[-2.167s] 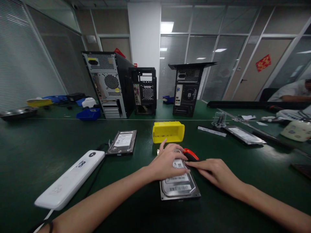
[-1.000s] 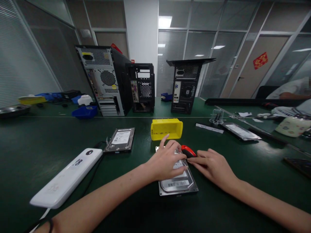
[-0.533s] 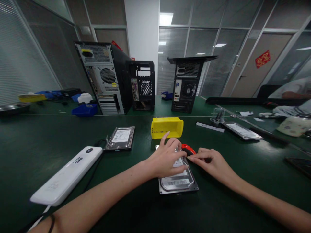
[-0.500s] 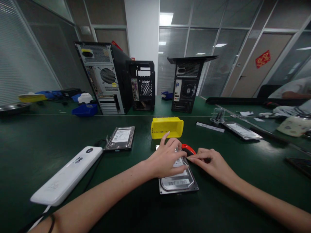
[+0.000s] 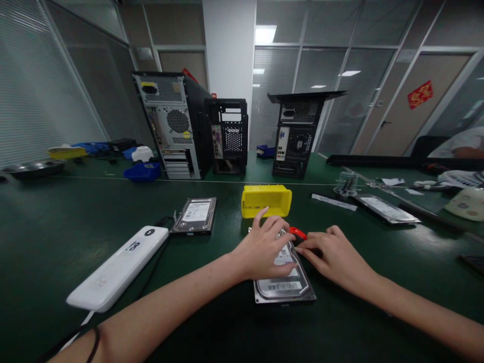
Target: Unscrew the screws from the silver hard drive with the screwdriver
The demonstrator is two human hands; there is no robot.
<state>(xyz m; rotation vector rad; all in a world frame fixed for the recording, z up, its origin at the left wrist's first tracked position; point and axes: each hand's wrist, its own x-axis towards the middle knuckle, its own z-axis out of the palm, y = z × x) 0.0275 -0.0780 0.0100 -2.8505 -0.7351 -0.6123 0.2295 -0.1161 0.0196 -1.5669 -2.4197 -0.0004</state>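
A silver hard drive [image 5: 283, 290] lies flat on the green table [image 5: 56, 227] in front of me. My left hand [image 5: 264, 247] presses down on its far half with the fingers spread, covering most of the label. My right hand [image 5: 336, 257] is just right of the drive, and its fingertips pinch a small red-handled tool [image 5: 298, 233] at the drive's far right corner. The tool's tip is hidden behind my fingers. A yellow bin [image 5: 266, 200] stands right behind both hands.
A second hard drive [image 5: 194, 214] and a white device with a cable [image 5: 121, 267] lie to the left. A third drive [image 5: 387, 208] is at the right. Three computer towers [image 5: 230, 136] stand at the back beside a blue bin [image 5: 141, 172]. Another person's sleeve [image 5: 459, 146] shows far right.
Both hands stay at the drive's far end. My right fingers have closed further over the red tool, so less of its handle shows. The view has shifted slightly.
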